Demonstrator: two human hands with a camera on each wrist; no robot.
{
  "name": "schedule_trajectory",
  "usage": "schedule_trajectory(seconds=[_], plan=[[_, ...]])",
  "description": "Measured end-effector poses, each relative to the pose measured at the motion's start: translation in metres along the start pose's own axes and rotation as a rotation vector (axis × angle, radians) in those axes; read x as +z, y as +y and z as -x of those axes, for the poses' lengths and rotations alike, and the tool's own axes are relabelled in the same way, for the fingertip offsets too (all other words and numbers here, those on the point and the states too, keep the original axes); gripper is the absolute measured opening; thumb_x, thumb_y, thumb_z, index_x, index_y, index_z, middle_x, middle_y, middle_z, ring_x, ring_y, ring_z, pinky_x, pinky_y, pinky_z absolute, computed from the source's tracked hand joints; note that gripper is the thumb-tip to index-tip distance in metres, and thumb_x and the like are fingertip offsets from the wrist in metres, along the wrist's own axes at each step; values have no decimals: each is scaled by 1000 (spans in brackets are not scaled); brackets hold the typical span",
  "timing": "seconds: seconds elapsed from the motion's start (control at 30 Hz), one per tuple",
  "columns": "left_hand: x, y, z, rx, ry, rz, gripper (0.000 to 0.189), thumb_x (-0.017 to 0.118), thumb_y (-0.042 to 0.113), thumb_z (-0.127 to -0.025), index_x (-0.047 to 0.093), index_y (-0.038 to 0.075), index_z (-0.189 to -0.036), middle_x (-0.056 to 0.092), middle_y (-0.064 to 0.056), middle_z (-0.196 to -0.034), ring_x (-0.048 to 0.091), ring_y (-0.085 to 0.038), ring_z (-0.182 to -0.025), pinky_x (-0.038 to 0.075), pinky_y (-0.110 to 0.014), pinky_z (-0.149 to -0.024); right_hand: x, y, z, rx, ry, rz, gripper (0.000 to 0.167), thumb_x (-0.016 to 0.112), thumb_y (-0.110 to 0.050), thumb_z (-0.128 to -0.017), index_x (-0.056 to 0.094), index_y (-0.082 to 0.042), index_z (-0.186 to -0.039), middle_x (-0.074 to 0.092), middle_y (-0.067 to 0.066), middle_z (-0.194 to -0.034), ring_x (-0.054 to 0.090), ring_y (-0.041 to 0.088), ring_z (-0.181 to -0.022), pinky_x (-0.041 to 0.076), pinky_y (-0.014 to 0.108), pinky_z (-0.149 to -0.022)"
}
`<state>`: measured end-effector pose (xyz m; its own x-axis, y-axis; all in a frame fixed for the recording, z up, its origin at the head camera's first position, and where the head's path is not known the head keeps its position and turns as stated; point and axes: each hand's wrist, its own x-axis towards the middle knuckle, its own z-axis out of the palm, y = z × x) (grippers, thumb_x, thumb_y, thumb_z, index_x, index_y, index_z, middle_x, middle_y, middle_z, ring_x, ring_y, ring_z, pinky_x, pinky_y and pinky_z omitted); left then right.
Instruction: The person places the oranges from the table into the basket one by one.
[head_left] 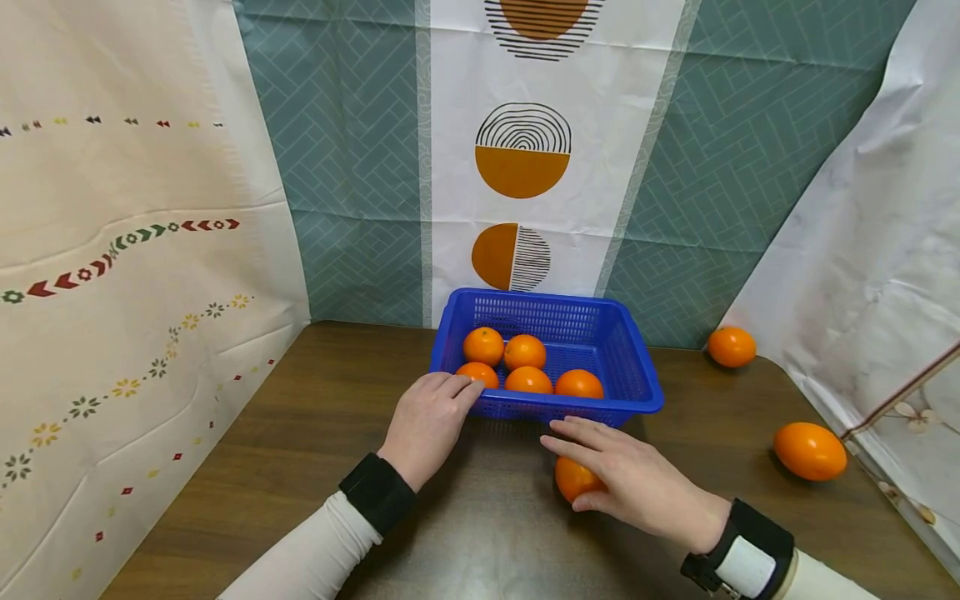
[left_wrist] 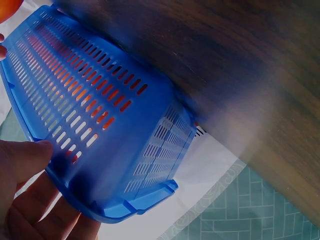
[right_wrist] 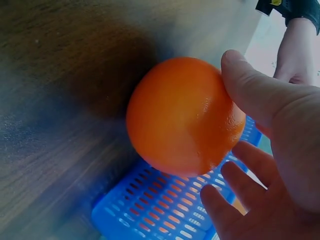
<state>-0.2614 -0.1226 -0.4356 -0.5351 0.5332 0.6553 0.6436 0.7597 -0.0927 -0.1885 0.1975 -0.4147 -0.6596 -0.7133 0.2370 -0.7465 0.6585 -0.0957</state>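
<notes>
Orange [right_wrist: 182, 117] lies on the counter [head_left: 300, 467] before the blue plastic basket [head_left: 558, 402]; my right hand [head_left: 637, 479] is spread around it, my left hand [head_left: 431, 423] pinches the basket's rim. Judged step: grasping; next requires closing my right hand.

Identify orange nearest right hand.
The orange on the table in front of the basket, partly hidden by the right hand; other oranges sit in the basket or farther right.
</notes>
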Motion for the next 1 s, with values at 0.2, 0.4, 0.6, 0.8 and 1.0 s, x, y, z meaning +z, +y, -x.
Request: schedule_trajectory(seconds=[0.2, 0.4, 0.6, 0.8, 1.0], plan=[[1, 0, 0, -1, -2, -2, 33, 86, 6, -96, 80, 10, -128, 80, -6, -122, 74, -24, -109, 58, -42, -108, -1, -1, 0, 8, -37, -4, 77, 96, -31, -88, 64, -19, -157, 58, 7, -162, 55, 33, -149, 52, 59, -113], [1, 0, 1, -1, 1, -6, 31, 86, 6, -97, 80, 10, -127, 80, -6, -121, 74, -24, -108, 59, -41, -107, -1, -1, 2, 14, -73, -11, 71, 97, -30, -87, 69, -17, -150, 62, 8, -156, 60, 32, -141, 57, 57, -108], [1, 0, 1, -3, 0, -6, 31, 86, 6, -97, 80, 10, -127, 80, -6, -121, 74, -24, -108, 59, -41, -107, 1, 1, 4, 1, -84, -1, 70, 100, -27, -84, 71, -17, -147, 64, 9, -153, 62, 31, -138, 59, 54, -105], [1, 0, 1, -4, -3, -3, 32, 86, 6, -96, 80, 10, -127, 80, -6, -122, 74, -24, -109, 59, -42, -108, 2, 2, 5, -10, -78, 9, 72, 101, -24, -82, 71, -16, -147, 65, 9, -151, 62, 31, -137, 61, 52, -103], [1, 0, 1, -5, -5, 2, 32, 86, 6, -96, 80, 9, -127, 80, -6, -122, 74, -24, -109, 58, -42, -108, 4, 4, 5, -5, -90, 5, 73, 102, -24, -81, 70, -18, -148, 64, 10, -152, 62, 32, -138, 60, 54, -103]])
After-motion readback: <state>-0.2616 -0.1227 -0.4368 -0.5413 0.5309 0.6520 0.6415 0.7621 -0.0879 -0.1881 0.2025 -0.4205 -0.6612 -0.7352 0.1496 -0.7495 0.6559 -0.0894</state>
